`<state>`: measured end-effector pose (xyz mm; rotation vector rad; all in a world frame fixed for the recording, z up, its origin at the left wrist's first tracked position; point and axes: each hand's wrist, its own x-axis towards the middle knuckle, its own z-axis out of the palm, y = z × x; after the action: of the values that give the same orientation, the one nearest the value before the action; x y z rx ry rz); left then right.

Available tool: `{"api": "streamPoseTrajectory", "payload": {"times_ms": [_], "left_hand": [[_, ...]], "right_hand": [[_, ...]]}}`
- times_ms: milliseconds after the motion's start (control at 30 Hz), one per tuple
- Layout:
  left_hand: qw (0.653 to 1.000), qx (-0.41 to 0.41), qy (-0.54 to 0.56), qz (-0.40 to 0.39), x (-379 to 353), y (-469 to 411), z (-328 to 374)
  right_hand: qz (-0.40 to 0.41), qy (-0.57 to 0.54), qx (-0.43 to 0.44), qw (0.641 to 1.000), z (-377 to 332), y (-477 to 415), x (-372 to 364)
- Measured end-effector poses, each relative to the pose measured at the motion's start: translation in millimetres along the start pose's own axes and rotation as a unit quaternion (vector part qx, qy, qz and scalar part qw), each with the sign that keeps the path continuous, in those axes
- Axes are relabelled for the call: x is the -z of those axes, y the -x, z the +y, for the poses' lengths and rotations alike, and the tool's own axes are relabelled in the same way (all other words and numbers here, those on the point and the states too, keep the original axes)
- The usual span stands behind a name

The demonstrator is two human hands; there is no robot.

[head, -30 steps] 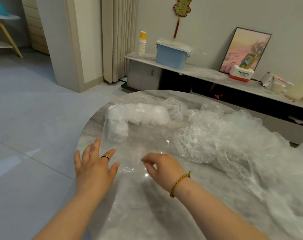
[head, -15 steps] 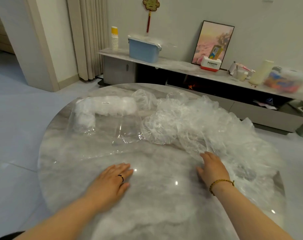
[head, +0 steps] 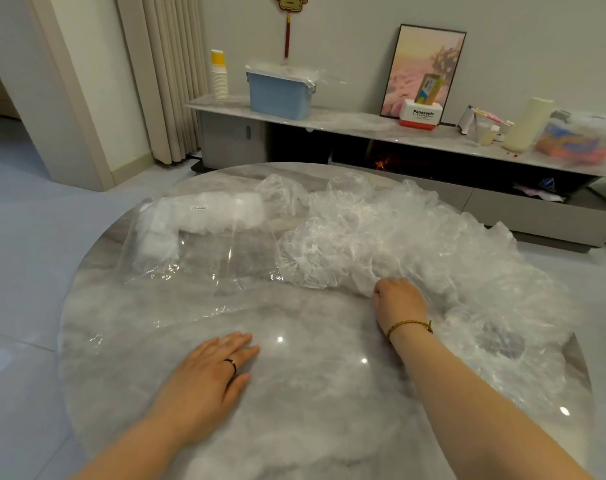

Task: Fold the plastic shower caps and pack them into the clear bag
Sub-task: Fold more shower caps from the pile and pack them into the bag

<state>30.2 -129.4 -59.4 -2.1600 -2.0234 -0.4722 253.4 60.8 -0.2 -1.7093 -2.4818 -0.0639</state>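
Flat a moment ago, the right hand point(head: 400, 299) now curls its fingers into the shower caps point(head: 415, 237) at two o'clock, probably taking the next to fold, while the left hand point(head: 211, 372) rests flat, fingers together, short of the clear bag point(head: 204, 258) at eleven o'clock.

My left hand point(head: 211, 372): flat, palm down, fingers straight.
My right hand point(head: 400, 301): reached forward, fingers curled on a shower cap point(head: 358, 280).

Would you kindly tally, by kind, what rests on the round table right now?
hands: 2, left hand and right hand
clear bag: 1
heap of loose shower caps: 1, single caps uncountable
Total: 4
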Motion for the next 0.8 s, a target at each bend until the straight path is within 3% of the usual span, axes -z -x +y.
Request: {"api": "streamPoseTrajectory", "payload": {"times_ms": [133,200,267,367,433,567,633,733,800], "left_hand": [[0.999,0.019,0.035,0.031,10.5,-1.6,7.2],[0.994,0.026,0.058,0.086,12.5,4.0,11.9],[0.989,-0.034,0.068,0.123,14.2,7.5,20.1],[0.98,-0.127,0.073,0.133,13.0,15.1,50.4],[0.976,-0.144,0.084,0.138,14.0,20.5,62.2],[0.973,-0.167,0.051,0.148,15.7,24.5,52.4],[0.975,-0.192,0.017,0.107,17.5,25.4,44.0],[0.988,-0.153,0.012,0.023,28.5,28.4,35.0],[0.991,-0.128,0.021,-0.033,36.3,31.2,25.7]], "right_hand": [[0.046,-0.101,0.114,0.987,-21.3,35.9,6.3],[0.065,-0.106,0.172,0.977,-37.7,61.6,12.7],[0.06,-0.149,0.226,0.961,-52.4,89.6,16.1],[0.02,-0.193,0.276,0.941,-68.0,128.7,4.4],[-0.055,-0.24,0.266,0.932,-72.6,148.5,5.0],[-0.076,-0.268,0.282,0.918,-65.4,168.0,7.8],[-0.114,-0.248,0.298,0.915,-60.6,170.5,13.0],[-0.072,-0.174,0.339,0.922,-44.5,170.5,12.7],[-0.118,-0.165,0.321,0.925,-36.4,171.5,17.0]]}}
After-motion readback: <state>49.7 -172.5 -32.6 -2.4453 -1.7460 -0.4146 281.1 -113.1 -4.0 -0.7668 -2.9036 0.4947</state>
